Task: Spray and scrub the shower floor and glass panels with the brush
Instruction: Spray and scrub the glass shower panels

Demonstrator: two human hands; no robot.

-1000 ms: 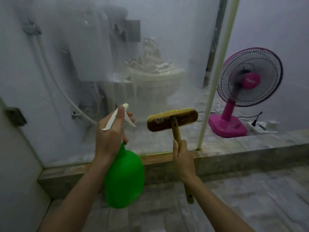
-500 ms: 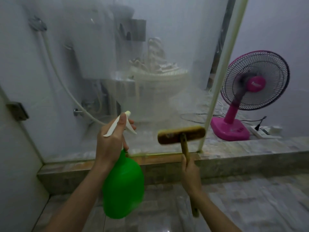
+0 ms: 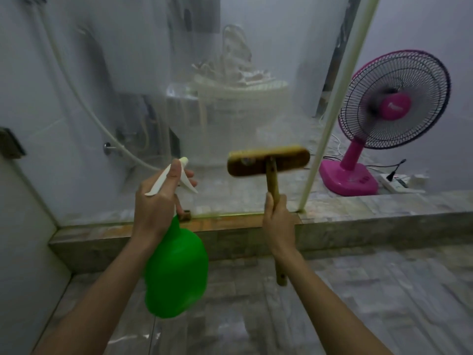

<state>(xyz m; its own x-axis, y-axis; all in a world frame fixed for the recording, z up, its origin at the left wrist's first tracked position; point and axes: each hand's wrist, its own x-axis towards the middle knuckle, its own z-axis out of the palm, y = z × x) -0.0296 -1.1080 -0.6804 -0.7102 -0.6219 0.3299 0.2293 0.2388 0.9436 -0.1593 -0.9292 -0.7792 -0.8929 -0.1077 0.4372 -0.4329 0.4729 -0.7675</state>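
Observation:
A cloudy, streaked glass panel [image 3: 153, 73] stands in front of me on a stone curb [image 3: 230, 229]. My left hand [image 3: 156, 201] grips the white trigger head of a green spray bottle [image 3: 176, 275], nozzle pointed at the glass. My right hand [image 3: 279, 221] holds the wooden handle of a scrub brush [image 3: 268, 161]. The brush head is raised against the lower part of the glass, bristles facing the panel. The wet tiled shower floor [image 3: 358, 290] lies below my arms.
A white frame post [image 3: 332, 106] ends the glass on the right. Beyond it a pink fan [image 3: 391, 103] stands on the floor, with a power strip [image 3: 394, 183] and cables beside it. A shower hose [image 3: 76, 93] and a basket show through the glass. A wall closes the left side.
The brush head dropped down the glass, then rose again and shifted slightly left. My left hand and the spray bottle stayed nearly in place. The view tilted a little.

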